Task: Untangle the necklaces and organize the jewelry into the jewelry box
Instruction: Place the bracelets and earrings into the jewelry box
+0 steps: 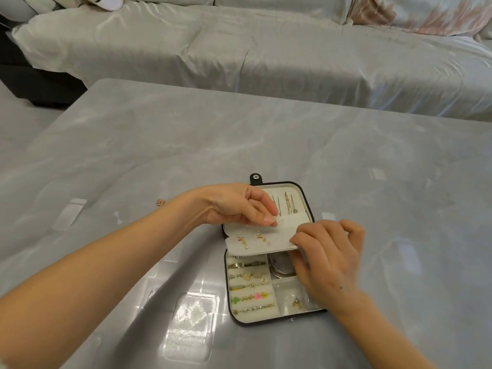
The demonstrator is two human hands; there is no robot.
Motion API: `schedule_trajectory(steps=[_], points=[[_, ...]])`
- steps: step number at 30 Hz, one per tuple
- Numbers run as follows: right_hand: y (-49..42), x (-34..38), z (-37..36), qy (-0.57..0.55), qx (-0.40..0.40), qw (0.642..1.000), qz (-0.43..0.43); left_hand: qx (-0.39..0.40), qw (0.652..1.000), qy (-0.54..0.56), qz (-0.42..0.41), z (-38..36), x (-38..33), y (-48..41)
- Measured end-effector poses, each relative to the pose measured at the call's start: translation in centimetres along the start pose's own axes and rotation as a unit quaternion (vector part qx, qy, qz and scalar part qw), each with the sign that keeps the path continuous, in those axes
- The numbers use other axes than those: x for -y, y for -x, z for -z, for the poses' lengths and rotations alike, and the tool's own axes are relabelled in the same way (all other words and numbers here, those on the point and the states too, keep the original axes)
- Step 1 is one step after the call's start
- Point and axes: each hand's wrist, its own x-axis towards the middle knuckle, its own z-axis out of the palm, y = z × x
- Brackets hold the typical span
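Observation:
A small black jewelry box (232, 314) with a white lining lies open on the grey table. Necklaces (286, 205) hang in its raised lid. Rings and colourful earrings (250, 288) fill the padded rows at the lower left, and bangles (279, 266) lie in a compartment beside them. A white earring flap (261, 241) with small gold earrings lies across the middle. My left hand (239, 205) pinches the flap's upper edge near the lid pocket. My right hand (327, 259) grips the flap's right end, covering the box's right side.
A small rose-gold piece (160, 202) lies on the table left of my left wrist. Clear plastic bags (192, 326) (69, 214) lie near the front and at the left. A grey-covered sofa (266, 49) stands beyond the table's far edge.

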Motion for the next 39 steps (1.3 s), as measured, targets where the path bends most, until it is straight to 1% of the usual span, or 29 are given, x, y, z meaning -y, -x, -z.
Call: schedule_trajectory(steps=[3, 7, 15, 30, 35, 39], points=[[0.4, 0.2, 0.0, 0.007, -0.017, 1.0, -0.005, 0.017, 0.999, 0.015, 0.028, -0.2, 0.5, -0.1], [0.3, 0.2, -0.2, 0.005, -0.032, 0.999, -0.016, 0.02, 0.999, 0.015, 0.037, -0.5, 0.3, -0.2], [0.3, 0.3, -0.4, 0.001, -0.045, 0.998, -0.032, 0.002, 0.999, -0.002, 0.053, -0.9, 0.1, -0.5], [0.4, 0.3, -0.5, 0.005, -0.044, 0.998, -0.04, -0.017, 1.0, -0.01, 0.015, -1.3, 0.5, -0.1], [0.4, 0.3, -0.5, 0.016, -0.049, 0.998, -0.035, -0.033, 0.998, -0.048, -0.027, -1.4, 0.9, 0.1], [0.4, 0.3, -0.4, 0.018, -0.049, 0.998, -0.032, -0.034, 0.992, -0.114, -0.041, -1.4, 0.3, 0.2]])
